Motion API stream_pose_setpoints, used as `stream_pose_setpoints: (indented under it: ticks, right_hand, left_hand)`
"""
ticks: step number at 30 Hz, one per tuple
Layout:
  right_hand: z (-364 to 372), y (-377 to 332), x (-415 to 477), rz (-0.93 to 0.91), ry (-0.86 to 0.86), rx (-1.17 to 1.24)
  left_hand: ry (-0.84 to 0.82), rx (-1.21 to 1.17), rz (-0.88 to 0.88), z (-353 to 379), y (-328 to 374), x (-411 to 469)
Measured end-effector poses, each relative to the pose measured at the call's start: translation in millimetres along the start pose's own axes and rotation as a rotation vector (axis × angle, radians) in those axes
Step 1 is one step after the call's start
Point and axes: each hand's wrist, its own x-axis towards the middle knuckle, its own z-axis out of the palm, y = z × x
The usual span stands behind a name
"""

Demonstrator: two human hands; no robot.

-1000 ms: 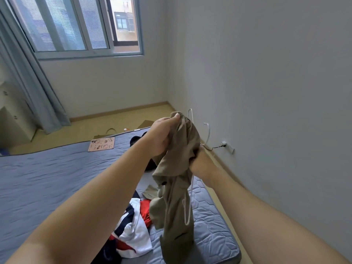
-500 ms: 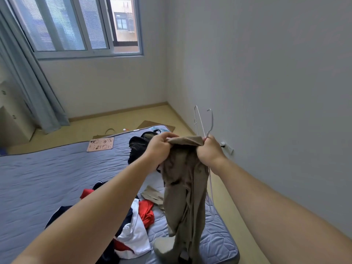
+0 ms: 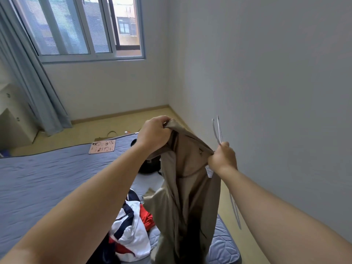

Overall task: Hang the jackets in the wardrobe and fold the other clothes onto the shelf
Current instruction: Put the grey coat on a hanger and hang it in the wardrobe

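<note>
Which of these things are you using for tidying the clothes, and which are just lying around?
For the job: beige jacket, gripped by left hand and right hand; white hanger in the right hand; red, white and navy clothes on the mattress.
Just lying about: pink card on the mattress; black thing behind the jacket; curtain.
</note>
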Motion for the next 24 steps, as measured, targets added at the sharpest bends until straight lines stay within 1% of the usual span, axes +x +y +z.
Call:
stream_pose_setpoints:
  ticks: [3, 5, 8, 13, 15, 19, 24]
  right_hand:
    - [-4.9, -3.8, 4.7, -0.001, 0.021, 0.016]
    - [-5.2, -6.3, 4.5, -0.005, 0.038, 0.020]
    - [-4.5, -6.4, 1.9, 0.016, 0.028, 0.017]
    - [-7.2, -6.9, 4.0, 0.043, 0.015, 0.079]
    - [-12.0, -11.8, 6.7, 0.014, 0.042, 0.117]
    - [-26.4, -28.3, 12.8, -0.083, 0.089, 0.151]
    - [-40.9, -43.7, 18.2, -0.170, 0.117, 0.083]
  left_hand:
    - [0.034, 0.135, -0.010, -7.5, -9.3, -1.3]
    - [0.065, 0.175, -0.029, -12.4, -14.7, -1.1]
    - [0.111, 0.143, -0.088, -17.2, -20.1, -1.2]
    - [0.136, 0.108, -0.136, -20.3, -26.3, -2.9]
    - [0.139, 0.137, -0.177, -22.2, -31.1, -3.9]
    - [0.082, 0.225, -0.258, -24.9, -41.6, -7.7]
    - [0.072, 0.253, -0.236, -27.8, -50.4, -10.7]
